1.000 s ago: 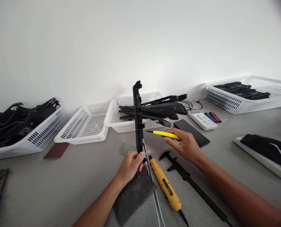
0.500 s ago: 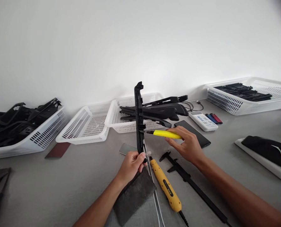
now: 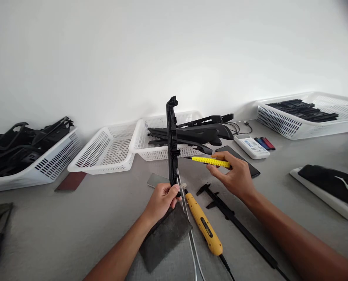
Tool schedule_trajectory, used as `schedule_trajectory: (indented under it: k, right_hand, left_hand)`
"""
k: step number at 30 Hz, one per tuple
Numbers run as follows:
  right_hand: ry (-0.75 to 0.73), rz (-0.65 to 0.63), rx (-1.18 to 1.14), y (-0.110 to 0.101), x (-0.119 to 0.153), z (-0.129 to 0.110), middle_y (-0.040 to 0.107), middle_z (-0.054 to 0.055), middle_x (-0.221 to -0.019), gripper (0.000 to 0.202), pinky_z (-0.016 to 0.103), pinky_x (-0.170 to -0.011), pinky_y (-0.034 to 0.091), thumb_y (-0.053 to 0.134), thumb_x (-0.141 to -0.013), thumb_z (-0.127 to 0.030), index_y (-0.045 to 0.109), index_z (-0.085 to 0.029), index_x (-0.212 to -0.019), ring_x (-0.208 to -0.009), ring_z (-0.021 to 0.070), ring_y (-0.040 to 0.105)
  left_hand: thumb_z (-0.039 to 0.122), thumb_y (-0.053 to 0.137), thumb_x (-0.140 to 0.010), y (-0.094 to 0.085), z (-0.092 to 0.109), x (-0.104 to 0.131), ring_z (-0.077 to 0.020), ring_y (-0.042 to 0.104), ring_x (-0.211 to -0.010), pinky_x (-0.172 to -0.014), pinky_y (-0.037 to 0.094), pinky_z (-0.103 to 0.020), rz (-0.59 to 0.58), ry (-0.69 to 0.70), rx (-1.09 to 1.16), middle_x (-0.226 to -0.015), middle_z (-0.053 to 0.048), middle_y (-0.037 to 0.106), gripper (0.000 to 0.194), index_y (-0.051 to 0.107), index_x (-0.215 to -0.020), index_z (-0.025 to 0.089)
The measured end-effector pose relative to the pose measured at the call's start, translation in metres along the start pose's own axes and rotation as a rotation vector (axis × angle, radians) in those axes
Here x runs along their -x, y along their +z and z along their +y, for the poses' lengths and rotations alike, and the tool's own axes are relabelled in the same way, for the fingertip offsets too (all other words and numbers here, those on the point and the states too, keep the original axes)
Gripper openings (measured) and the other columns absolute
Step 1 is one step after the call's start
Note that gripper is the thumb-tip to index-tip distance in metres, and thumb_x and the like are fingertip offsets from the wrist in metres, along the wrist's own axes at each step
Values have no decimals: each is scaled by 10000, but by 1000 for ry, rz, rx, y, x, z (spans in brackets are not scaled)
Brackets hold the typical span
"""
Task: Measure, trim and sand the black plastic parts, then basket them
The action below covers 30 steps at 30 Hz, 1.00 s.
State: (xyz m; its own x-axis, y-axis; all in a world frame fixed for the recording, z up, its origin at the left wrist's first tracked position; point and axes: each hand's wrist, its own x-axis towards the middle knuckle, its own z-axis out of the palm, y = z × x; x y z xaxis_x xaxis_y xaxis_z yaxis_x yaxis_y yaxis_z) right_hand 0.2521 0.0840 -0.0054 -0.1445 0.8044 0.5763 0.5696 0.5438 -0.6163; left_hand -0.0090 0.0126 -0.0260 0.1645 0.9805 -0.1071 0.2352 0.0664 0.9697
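Note:
My left hand [image 3: 162, 201] is closed round the lower end of a long black plastic trim part [image 3: 172, 140], which stands upright above the table. In my right hand [image 3: 235, 173] is a yellow utility knife [image 3: 210, 161], pinched between thumb and fingers. Its dark tip points left at the middle of the part, with a small gap between them. Below the hands lie a yellow corded tool [image 3: 204, 224], a black caliper [image 3: 235, 220] and a dark grey pad [image 3: 165, 238]. Thin metal tongs or tweezers [image 3: 192, 244] run beside the yellow tool.
Behind stand a white basket of long black parts [image 3: 159, 154] and another white basket [image 3: 100, 168]. Black parts fill a basket [image 3: 45, 171] at left; a further basket [image 3: 293, 128] is at right. A white box [image 3: 252, 147], lighters [image 3: 264, 143] and a black tablet-like slab [image 3: 251, 168] lie near.
The knife has drawn back slightly to the right, and its tip stands further from the black part. My left hand keeps its hold. The whole view has shifted a little.

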Motion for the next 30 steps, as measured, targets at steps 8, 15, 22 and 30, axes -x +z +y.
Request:
schedule_trajectory:
  k: [8,15,22,30]
  right_hand:
    - [33,11,-9,-2,-1,-3,729,37,-851,205,294,-624,450,693,-920,-428,652,-229,-947,-644,172,601]
    - [51,7,-6,-5,-2,-4,689,19,-784,200,291,-593,411,694,-914,-420,656,-224,-932,-618,160,570]
    - [30,6,-1,-4,-2,-1,718,32,-841,204,298,-641,458,701,-911,-420,656,-223,-939,-644,169,592]
    - [-35,30,-7,-2,-2,3,742,50,-933,176,313,-728,499,709,-925,-387,661,-226,-977,-778,208,666]
  left_hand:
    - [705,533,-936,0,0,0,-131,473,-461,-521,357,-266,9,-3,-11,-430,14,479,623,586,-566,206]
    - [712,548,-917,1,1,-1,-140,506,-488,-522,353,-268,12,-3,8,-457,4,504,611,556,-560,218]
    - [692,544,-926,1,3,1,-120,436,-444,-516,332,-273,9,-14,9,-437,24,479,594,601,-600,199]
    - [683,516,-946,0,2,1,-114,425,-443,-517,324,-271,0,-12,-18,-451,20,485,601,574,-584,207]
